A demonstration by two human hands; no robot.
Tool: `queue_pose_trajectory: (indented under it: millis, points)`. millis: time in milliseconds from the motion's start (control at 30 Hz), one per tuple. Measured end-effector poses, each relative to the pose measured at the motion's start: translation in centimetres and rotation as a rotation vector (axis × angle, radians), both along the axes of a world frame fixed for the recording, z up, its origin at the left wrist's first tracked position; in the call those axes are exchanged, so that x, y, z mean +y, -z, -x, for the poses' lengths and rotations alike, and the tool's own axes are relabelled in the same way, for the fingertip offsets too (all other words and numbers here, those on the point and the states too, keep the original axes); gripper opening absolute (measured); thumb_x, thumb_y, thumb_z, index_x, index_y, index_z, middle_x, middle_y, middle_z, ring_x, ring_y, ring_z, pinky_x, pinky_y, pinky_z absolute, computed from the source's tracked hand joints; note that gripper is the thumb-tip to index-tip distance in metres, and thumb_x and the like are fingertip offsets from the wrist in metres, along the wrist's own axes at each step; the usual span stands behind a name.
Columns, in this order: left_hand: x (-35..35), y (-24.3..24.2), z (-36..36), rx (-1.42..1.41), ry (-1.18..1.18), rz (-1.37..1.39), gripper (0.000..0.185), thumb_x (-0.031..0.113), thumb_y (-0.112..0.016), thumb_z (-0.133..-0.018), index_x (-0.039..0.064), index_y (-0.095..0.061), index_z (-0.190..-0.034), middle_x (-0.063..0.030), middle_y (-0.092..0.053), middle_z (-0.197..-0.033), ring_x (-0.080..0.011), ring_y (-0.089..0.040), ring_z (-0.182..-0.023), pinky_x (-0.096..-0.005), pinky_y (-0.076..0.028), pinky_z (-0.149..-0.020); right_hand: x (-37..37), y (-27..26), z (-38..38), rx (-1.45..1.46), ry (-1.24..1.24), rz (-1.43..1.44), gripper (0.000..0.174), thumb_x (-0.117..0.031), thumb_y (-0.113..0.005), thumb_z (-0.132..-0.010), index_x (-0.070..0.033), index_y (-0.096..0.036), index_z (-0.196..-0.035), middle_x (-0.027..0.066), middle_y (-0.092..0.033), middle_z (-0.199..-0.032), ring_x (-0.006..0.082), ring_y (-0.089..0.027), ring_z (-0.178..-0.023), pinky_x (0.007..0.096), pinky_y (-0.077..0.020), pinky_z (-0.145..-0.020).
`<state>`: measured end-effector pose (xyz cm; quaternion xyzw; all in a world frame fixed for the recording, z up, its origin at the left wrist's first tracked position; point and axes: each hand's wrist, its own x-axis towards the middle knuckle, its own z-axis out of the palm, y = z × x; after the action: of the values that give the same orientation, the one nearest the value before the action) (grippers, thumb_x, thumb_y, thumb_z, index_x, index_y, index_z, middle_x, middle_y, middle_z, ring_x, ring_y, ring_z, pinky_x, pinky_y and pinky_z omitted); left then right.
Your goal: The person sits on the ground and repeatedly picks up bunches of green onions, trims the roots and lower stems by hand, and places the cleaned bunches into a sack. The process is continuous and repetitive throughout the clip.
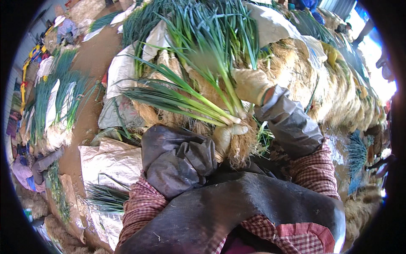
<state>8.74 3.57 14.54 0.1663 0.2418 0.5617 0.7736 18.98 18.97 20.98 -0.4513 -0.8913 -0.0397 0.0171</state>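
Observation:
My left hand (226, 138), in a soiled pale glove, is closed around the root end of several green onions (203, 104), whose leaves fan up and to the left. Brown fibrous roots (241, 146) hang below its fingers. My right hand (252, 84), also in a pale glove, lies just right of the stalks, against the pile; its fingers are partly hidden, so its grip cannot be told. Dark waterproof sleeves cover both forearms. Straight ahead, bundled green onions (209, 28) stand with leaves pointing away.
A long heap of rooted onions (333, 85), partly under white sheets (272, 25), runs to the right. White sacking (111, 158) lies at the left. Beyond a wet brown floor (92, 60) are more onion bundles (60, 101), a seated person (28, 173) and another in a white hat (65, 28).

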Motion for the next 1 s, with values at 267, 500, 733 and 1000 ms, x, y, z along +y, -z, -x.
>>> queue_pose_trajectory:
  millis: [267, 500, 733, 1000]
  points:
    - [0.3, 2.4, 0.1, -0.071, 0.036, -0.029, 0.038, -0.002, -0.065, -0.078, 0.000, -0.058, -0.115, -0.0060, -0.062, -0.095, -0.0189, -0.063, -0.082, -0.0321, -0.055, -0.077, -0.2, 1.4, 0.1, 0.004, -0.036, -0.450, 0.014, -0.023, -0.063, -0.079, -0.009, -0.067, -0.078, 0.0097, -0.067, -0.075, 0.0285, -0.067, -0.075, 0.0449, -0.0472, -0.067]
    - [1.0, 3.1, 1.0, -0.074, -0.086, -0.092, 0.029, 0.000, -0.058, -0.082, 0.003, -0.057, -0.111, -0.0060, -0.061, -0.095, -0.0212, -0.064, -0.083, -0.0347, -0.058, -0.077, -1.7, -0.2, -2.0, 0.120, -0.384, -0.439, 0.018, -0.020, -0.063, -0.080, -0.005, -0.066, -0.090, 0.0111, -0.068, -0.089, 0.0291, -0.065, -0.080, 0.0423, -0.0517, -0.075]
    - [1.2, 1.6, 2.2, -0.111, 0.025, -0.104, 0.042, 0.014, -0.058, -0.083, -0.002, -0.056, -0.121, -0.0170, -0.065, -0.104, -0.0291, -0.067, -0.085, -0.0423, -0.058, -0.076, -4.8, 1.3, -4.8, 1.095, -0.473, 0.616, 0.021, -0.019, -0.065, -0.096, -0.002, -0.068, -0.107, 0.0120, -0.073, -0.094, 0.0217, -0.070, -0.083, 0.0344, -0.0558, -0.073]
    - [1.4, 1.4, 2.2, -0.110, 0.011, 0.021, 0.024, 0.009, -0.054, -0.086, 0.000, -0.058, -0.107, -0.0117, -0.064, -0.098, -0.0249, -0.065, -0.091, -0.0400, -0.053, -0.088, -6.8, 1.4, -7.3, 1.181, -0.369, 1.445, 0.022, -0.021, -0.067, -0.094, 0.000, -0.068, -0.103, 0.0142, -0.074, -0.097, 0.0152, -0.069, -0.071, 0.0264, -0.0535, -0.057]
